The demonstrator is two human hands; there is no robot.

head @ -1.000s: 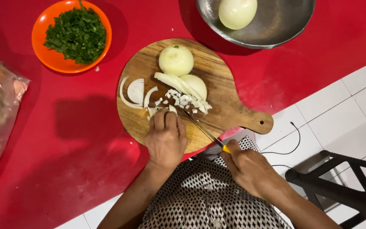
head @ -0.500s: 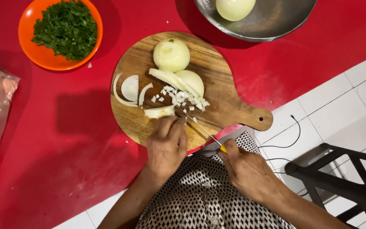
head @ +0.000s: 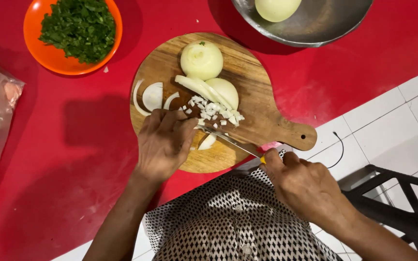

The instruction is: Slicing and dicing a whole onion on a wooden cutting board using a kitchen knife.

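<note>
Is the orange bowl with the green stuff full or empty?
Full, nearly. The round orange bowl on the red table holds a heap of chopped green herbs covering most of its inside; only a strip of orange rim shows.

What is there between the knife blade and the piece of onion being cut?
Nothing visible. The knife, held in the right hand, lies right against the onion piece, which the left hand steadies on the cutting board.
</note>
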